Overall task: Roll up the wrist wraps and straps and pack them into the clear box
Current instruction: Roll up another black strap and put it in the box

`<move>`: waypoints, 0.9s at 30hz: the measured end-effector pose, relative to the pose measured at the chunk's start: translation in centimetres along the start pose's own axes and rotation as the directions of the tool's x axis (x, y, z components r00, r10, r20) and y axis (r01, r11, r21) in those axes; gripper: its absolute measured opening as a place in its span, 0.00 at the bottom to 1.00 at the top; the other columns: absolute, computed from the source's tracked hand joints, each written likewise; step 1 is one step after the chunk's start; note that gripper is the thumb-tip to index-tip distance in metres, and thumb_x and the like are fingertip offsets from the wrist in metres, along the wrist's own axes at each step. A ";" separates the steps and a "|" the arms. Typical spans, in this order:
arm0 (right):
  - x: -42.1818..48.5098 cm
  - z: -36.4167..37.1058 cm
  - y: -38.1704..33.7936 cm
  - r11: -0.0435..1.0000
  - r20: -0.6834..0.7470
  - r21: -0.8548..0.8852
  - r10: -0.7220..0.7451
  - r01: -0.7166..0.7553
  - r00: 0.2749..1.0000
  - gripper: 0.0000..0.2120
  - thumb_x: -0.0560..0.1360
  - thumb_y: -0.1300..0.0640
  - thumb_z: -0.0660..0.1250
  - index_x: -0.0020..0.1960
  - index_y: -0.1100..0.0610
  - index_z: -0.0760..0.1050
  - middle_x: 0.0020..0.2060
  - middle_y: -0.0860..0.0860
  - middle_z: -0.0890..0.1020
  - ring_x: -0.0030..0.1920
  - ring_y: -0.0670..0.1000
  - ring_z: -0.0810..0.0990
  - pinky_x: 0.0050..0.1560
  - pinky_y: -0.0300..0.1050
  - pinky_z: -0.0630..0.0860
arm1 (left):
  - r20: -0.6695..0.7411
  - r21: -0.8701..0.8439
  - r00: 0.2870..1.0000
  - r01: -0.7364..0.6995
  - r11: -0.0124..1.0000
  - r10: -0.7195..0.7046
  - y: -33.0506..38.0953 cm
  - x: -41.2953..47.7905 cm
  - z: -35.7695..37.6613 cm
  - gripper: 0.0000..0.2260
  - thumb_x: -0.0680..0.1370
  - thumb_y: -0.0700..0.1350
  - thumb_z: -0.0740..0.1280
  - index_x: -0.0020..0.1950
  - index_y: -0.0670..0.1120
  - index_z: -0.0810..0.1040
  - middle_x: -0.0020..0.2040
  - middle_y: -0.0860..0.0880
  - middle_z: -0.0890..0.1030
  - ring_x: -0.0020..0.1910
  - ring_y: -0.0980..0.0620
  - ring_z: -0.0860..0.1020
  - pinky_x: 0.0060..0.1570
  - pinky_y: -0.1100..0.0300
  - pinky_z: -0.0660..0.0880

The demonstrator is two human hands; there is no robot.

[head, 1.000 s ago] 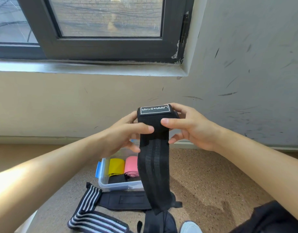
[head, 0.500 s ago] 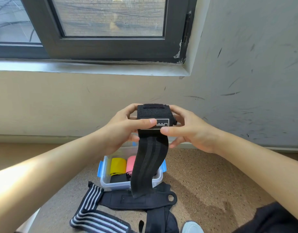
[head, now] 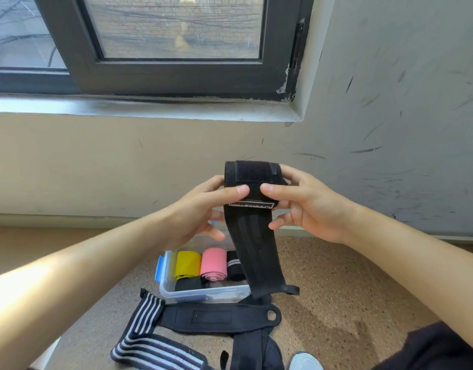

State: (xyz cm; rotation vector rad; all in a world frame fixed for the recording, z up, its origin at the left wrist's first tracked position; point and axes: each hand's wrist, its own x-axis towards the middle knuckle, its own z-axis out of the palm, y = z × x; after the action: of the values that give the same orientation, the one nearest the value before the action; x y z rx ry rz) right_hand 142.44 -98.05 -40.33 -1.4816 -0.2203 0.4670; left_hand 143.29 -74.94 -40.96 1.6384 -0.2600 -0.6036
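Note:
I hold a black wrist wrap (head: 252, 236) up in front of me, its top end rolled into a small bundle. My left hand (head: 203, 209) pinches the roll from the left, my right hand (head: 307, 206) from the right, thumbs on its front. The loose tail hangs down over the clear box (head: 203, 292) on the floor. Inside the box lie a yellow roll (head: 188, 264), a pink roll (head: 213, 264) and a black roll (head: 234, 265).
On the floor in front of the box lie a flat black strap (head: 216, 317) and a black-and-white striped wrap (head: 147, 340). More black straps (head: 252, 351) and a white shoe tip (head: 305, 361) sit at the bottom edge. A wall and window stand close behind.
The roll at the top has grown by further turns, the label has moved down to the front, and the hanging tail has become shorter, its end lifted off the floor.

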 end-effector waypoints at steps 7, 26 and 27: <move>-0.1 0.0 0.3 0.975 -0.042 -0.194 -0.120 0.109 0.992 0.29 0.73 0.70 0.74 0.69 0.50 0.73 0.58 0.59 0.80 0.52 0.56 0.86 0.46 0.54 0.84 | 0.007 -0.056 0.998 0.064 0.996 -0.064 0.1 0.3 0.0 0.27 0.72 0.66 0.67 0.66 0.54 0.79 0.57 0.47 0.85 0.52 0.46 0.83 0.47 0.54 0.81; -0.2 0.3 0.1 0.995 0.030 0.002 0.101 -0.101 0.994 0.25 0.77 0.44 0.68 0.70 0.53 0.74 0.53 0.53 0.83 0.51 0.53 0.85 0.36 0.45 0.82 | -0.115 0.001 0.985 -0.129 0.992 0.129 -0.3 0.4 0.2 0.32 0.67 0.46 0.78 0.69 0.57 0.74 0.58 0.51 0.84 0.52 0.50 0.85 0.35 0.58 0.78; -0.2 0.2 0.1 0.996 0.029 0.010 0.083 -0.083 0.996 0.24 0.78 0.46 0.70 0.71 0.53 0.73 0.55 0.54 0.83 0.51 0.53 0.85 0.36 0.45 0.82 | -0.091 -0.017 0.992 -0.087 0.996 0.086 -0.2 0.3 0.2 0.32 0.68 0.47 0.78 0.71 0.56 0.73 0.59 0.50 0.84 0.53 0.50 0.85 0.32 0.60 0.77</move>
State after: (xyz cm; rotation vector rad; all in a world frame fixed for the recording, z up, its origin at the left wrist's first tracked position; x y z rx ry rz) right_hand 142.18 -97.91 -40.34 -1.4780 -0.1788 0.5553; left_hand 143.42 -75.28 -41.21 1.6210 -0.2567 -0.4644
